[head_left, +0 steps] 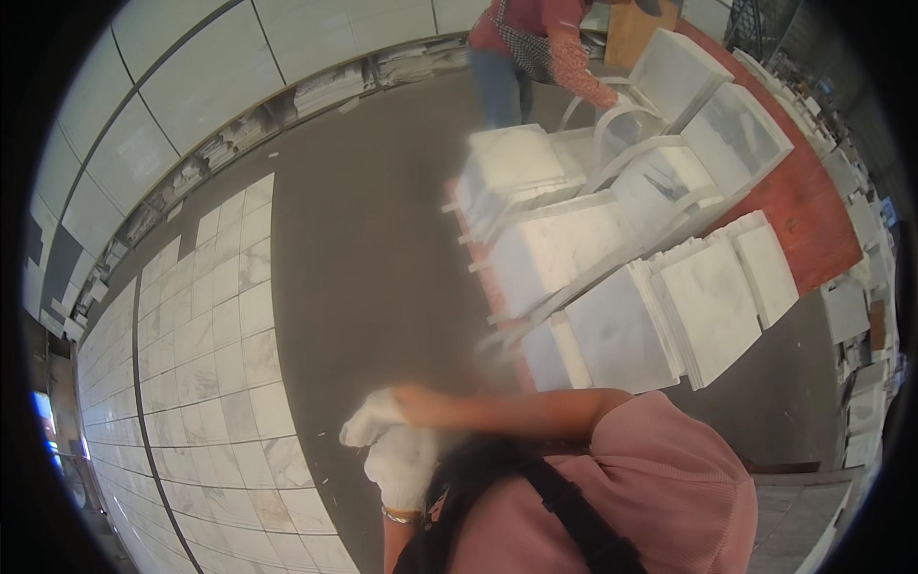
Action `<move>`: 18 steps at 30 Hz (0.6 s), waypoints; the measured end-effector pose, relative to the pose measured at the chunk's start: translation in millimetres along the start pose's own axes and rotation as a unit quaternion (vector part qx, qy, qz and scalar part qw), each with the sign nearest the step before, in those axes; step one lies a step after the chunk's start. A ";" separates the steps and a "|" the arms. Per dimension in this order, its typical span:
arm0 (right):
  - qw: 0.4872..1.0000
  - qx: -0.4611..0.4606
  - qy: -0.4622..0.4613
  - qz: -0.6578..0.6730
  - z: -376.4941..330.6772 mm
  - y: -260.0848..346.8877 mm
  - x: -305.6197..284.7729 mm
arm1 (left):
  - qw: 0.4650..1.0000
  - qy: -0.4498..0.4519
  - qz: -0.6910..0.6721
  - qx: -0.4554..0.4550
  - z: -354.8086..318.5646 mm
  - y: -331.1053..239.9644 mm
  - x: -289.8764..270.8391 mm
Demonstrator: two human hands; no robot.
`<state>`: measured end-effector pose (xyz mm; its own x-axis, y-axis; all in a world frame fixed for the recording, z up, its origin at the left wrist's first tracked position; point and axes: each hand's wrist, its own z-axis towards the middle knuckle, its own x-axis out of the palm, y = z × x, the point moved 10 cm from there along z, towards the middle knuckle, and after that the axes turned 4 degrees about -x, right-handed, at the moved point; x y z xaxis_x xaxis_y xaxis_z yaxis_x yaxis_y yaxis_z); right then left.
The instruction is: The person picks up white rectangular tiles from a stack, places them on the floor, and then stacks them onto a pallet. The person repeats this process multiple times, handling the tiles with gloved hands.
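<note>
Both my hands wear white work gloves and meet low in the picture, left of the middle. My right hand (371, 418), its arm stretched across in front of me, lies against the far side of the left one, fingers bunched together; whatever they grip, if anything, is hidden. Below it is my left hand (400, 471), rounded, with a bracelet (403, 517) at the wrist; its fingers are covered. Nearest to them on the left is a field of white grey-veined tiles (229, 383) laid in rows on the floor.
To the right, stacks of white stone slabs (703, 306) lean in rows on a red base (813, 225) between pale rails. Behind them a co-worker (535, 48) in a checked apron bends over the slabs. Grey floor (373, 239) lies between tiles and stacks; large pale panels (206, 67) line the far wall.
</note>
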<state>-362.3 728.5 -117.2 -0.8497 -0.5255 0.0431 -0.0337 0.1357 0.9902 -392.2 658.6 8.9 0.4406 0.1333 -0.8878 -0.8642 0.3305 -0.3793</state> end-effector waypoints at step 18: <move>0.957 -0.082 -0.270 0.065 132.5 98.6 -151.6 | 0.963 0.133 -0.032 0.233 226.3 74.7 41.0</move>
<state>-306.5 932.9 -43.7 -0.9906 0.0041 0.1364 0.1364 0.0132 0.9906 -383.7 900.3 3.2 0.3570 -0.1248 -0.9257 -0.6080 0.7213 -0.3317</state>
